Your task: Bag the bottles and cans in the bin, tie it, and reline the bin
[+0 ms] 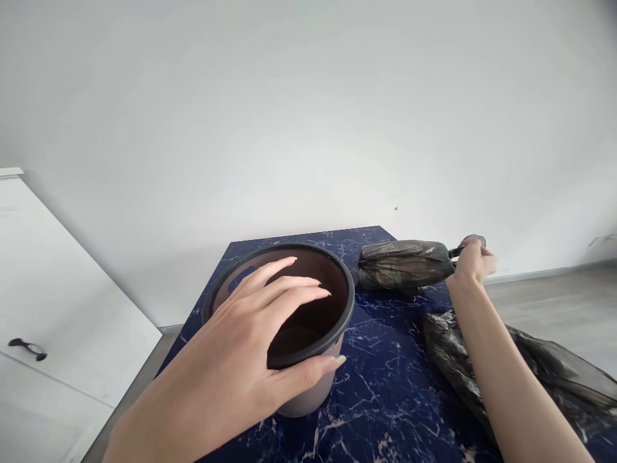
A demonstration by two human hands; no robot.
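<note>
A small round bin with a dark rim and a brown inside stands on a dark blue marbled table. My left hand hovers over the bin's near rim, fingers stretched out and apart, thumb beside the outer wall. My right hand reaches to the table's far right edge and is closed on the end of a roll of black bin bags that lies on its side. A loose black bin bag lies spread under my right forearm.
A white wall rises right behind the table. A white cabinet with a black handle stands at the left. Grey floor shows to the right of the table and between table and cabinet.
</note>
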